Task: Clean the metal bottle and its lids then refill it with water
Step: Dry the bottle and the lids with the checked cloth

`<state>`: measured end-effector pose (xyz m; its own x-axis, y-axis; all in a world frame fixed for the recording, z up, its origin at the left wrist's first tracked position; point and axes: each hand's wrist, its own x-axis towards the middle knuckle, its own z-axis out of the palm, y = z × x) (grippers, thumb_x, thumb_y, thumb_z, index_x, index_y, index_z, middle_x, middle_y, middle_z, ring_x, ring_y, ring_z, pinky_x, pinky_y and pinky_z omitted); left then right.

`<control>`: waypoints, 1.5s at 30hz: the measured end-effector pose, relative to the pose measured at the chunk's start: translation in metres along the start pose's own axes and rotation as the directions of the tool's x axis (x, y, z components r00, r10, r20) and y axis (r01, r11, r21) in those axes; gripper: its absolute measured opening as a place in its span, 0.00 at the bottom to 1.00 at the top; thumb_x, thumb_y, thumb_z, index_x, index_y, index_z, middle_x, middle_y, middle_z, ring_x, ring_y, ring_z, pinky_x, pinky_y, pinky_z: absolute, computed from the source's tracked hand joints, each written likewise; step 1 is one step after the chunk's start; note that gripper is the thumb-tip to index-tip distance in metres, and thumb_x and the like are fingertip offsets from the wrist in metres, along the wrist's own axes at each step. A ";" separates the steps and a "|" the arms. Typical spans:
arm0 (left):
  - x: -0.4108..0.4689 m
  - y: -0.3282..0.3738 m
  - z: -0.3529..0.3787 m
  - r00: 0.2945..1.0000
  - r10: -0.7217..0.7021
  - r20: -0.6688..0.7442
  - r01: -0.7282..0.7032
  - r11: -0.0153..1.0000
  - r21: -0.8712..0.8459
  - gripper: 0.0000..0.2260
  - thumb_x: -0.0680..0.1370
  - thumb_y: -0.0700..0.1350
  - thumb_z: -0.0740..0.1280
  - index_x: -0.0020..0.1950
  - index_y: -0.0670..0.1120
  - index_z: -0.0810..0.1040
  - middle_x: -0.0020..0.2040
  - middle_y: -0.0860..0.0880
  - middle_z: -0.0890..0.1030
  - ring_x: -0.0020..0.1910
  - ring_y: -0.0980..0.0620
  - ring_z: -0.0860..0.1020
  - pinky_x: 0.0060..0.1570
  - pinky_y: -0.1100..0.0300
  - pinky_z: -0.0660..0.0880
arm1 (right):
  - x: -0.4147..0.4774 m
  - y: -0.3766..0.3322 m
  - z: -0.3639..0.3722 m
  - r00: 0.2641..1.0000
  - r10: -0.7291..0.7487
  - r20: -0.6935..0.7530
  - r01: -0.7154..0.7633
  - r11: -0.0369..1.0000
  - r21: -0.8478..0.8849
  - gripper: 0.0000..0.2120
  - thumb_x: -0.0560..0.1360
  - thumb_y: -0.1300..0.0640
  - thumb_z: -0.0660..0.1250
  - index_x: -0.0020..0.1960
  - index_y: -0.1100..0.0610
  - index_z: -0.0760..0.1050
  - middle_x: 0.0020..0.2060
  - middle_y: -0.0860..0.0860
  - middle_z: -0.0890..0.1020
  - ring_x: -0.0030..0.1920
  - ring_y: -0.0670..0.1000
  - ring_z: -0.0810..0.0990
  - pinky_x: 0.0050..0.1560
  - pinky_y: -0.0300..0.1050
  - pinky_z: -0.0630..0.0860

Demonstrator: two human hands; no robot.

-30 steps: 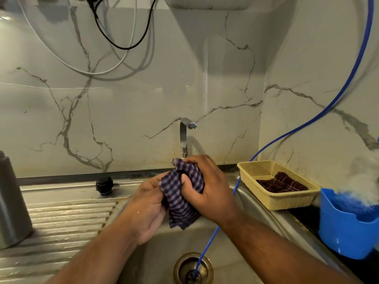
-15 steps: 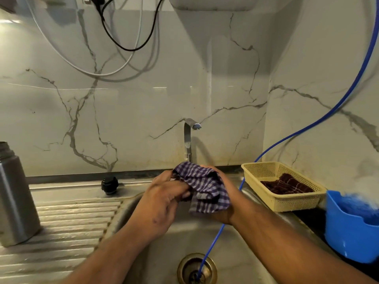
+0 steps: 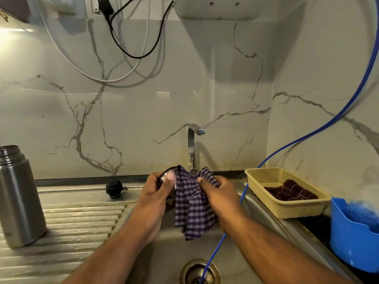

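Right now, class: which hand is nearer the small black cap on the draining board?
Left. The left hand sits just right of the black cap; the right hand lies farther right, past the checked cloth.

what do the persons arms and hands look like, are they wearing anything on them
Both forearms are bare from the bottom edge of the picture up to the wrists, with no sleeves in view. The left hand and the right hand wear no gloves. No watch, bracelet or ring shows on either. The nails that show are short and plain.
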<state>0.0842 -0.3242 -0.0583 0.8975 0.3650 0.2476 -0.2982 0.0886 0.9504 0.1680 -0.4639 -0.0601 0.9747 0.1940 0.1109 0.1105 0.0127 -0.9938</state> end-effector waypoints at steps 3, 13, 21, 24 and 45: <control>0.005 0.000 -0.013 0.997 0.076 -0.018 -0.072 0.983 0.166 0.31 0.66 0.52 0.77 0.65 0.53 0.69 0.62 0.49 0.79 0.57 0.49 0.82 0.53 0.56 0.81 | 0.009 -0.005 -0.012 0.993 -0.036 -0.115 0.036 0.999 -0.008 0.17 0.76 0.50 0.72 0.63 0.48 0.72 0.52 0.47 0.82 0.51 0.49 0.82 0.51 0.50 0.82; 0.011 0.000 -0.019 0.979 0.175 0.105 -0.188 0.973 0.132 0.16 0.77 0.53 0.71 0.63 0.50 0.81 0.59 0.49 0.84 0.61 0.49 0.81 0.58 0.54 0.79 | -0.008 -0.027 -0.012 0.841 -0.420 0.340 0.511 0.824 -0.246 0.25 0.79 0.53 0.71 0.70 0.36 0.66 0.61 0.41 0.76 0.55 0.38 0.78 0.46 0.28 0.77; 0.002 0.010 -0.011 0.996 0.079 0.036 -0.073 0.985 -0.159 0.17 0.85 0.50 0.55 0.69 0.44 0.73 0.55 0.48 0.83 0.52 0.66 0.83 0.47 0.70 0.78 | -0.012 -0.017 -0.006 0.684 -0.376 0.625 0.658 0.689 -0.305 0.40 0.71 0.39 0.76 0.78 0.37 0.61 0.72 0.36 0.65 0.70 0.39 0.68 0.70 0.41 0.69; -0.001 0.010 -0.005 0.995 0.034 0.093 -0.022 0.992 -0.124 0.20 0.83 0.56 0.59 0.68 0.46 0.73 0.62 0.40 0.82 0.58 0.47 0.84 0.49 0.55 0.83 | -0.006 -0.015 -0.008 0.670 -0.424 0.609 0.713 0.597 -0.367 0.40 0.70 0.40 0.78 0.77 0.42 0.65 0.69 0.38 0.67 0.69 0.41 0.69 0.71 0.48 0.71; 0.005 0.023 -0.025 0.998 0.012 0.068 -0.030 0.963 0.269 0.21 0.85 0.59 0.54 0.52 0.54 0.86 0.52 0.46 0.86 0.57 0.40 0.82 0.58 0.45 0.77 | -0.012 -0.004 0.000 0.260 -0.599 0.757 0.911 -0.107 -0.398 0.24 0.71 0.53 0.69 0.66 0.50 0.72 0.62 0.46 0.74 0.58 0.48 0.70 0.55 0.42 0.63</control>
<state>0.0734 -0.2976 -0.0396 0.9138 0.3021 0.2716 -0.2268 -0.1752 0.9580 0.1554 -0.4666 -0.0574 0.0406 0.7859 0.6170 0.9538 -0.2145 0.2105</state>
